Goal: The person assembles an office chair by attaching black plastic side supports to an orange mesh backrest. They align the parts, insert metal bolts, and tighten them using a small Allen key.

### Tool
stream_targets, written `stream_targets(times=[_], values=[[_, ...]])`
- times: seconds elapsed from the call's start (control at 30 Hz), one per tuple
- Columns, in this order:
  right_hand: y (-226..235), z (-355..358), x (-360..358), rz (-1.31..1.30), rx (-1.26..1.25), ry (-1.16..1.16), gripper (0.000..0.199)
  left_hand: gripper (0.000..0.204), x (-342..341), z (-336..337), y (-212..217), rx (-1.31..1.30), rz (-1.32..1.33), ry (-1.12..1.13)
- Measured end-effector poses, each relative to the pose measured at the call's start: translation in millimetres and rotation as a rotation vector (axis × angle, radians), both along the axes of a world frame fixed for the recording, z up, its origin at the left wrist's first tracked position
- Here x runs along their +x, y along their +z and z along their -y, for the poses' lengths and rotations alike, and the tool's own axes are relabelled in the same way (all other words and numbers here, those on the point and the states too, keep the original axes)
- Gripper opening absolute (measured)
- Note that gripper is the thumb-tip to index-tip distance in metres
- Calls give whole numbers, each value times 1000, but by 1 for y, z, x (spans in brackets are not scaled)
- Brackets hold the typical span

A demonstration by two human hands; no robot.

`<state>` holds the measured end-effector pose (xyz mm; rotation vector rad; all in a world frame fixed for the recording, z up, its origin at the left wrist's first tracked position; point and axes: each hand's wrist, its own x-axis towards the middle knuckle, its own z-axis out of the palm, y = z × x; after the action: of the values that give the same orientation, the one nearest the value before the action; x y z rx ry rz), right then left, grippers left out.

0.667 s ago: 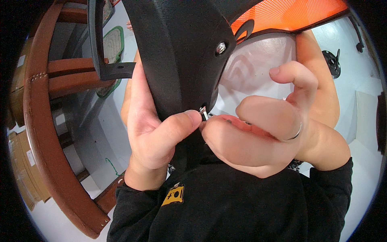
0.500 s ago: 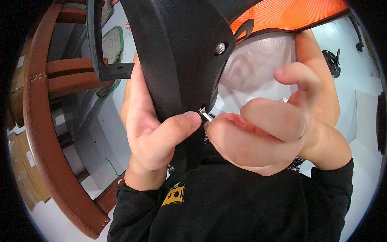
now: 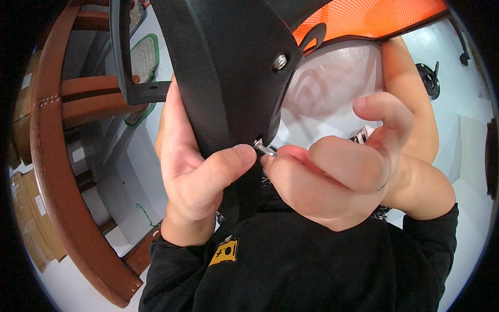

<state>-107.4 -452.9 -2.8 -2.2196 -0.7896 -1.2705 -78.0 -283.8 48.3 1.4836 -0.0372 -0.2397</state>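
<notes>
A broad black plastic chair frame (image 3: 223,78) lies across my lap, with a round silver bolt (image 3: 280,62) in its right side. My left hand (image 3: 192,166) wraps round the lower part of the frame, fingers behind it, its thumb tip beside a small hole at the edge. At that hole sits the end of a short silver metal rod (image 3: 267,150); whether it is a hex key or a bolt I cannot tell. My right hand (image 3: 332,171) pinches the rod's outer end between thumb and curled fingers, with one finger raised. The pinching fingertips partly hide it.
Orange mesh (image 3: 374,18) stretches at the upper right, above pale mesh (image 3: 338,78). A black armrest-like loop (image 3: 122,57) stands out at the left. Beyond it is a brown padded wooden frame (image 3: 78,223) with cardboard boxes (image 3: 34,213) behind. A black part (image 3: 428,81) lies on the floor.
My right fingers have shifted slightly and the silver rod has turned a little in angle. The frame has moved slightly left. My left hand keeps its hold.
</notes>
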Motion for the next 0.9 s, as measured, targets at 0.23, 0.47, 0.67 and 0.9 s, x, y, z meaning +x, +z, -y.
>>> stream_targets(times=[0.23,0.47,0.67,0.9], values=[[5,-6,-8,-61,-8,-50,14,90,0,-2,0,12,-2,-10],[7,-7,-6,-24,-74,-50,15,89,-1,-1,2,7,-14,-2],[2,-5,-2,-21,42,-26,17,91,-4,3,0,-77,-16,35],[6,-15,5,89,-28,-151,17,93,-2,0,4,-7,-51,35]])
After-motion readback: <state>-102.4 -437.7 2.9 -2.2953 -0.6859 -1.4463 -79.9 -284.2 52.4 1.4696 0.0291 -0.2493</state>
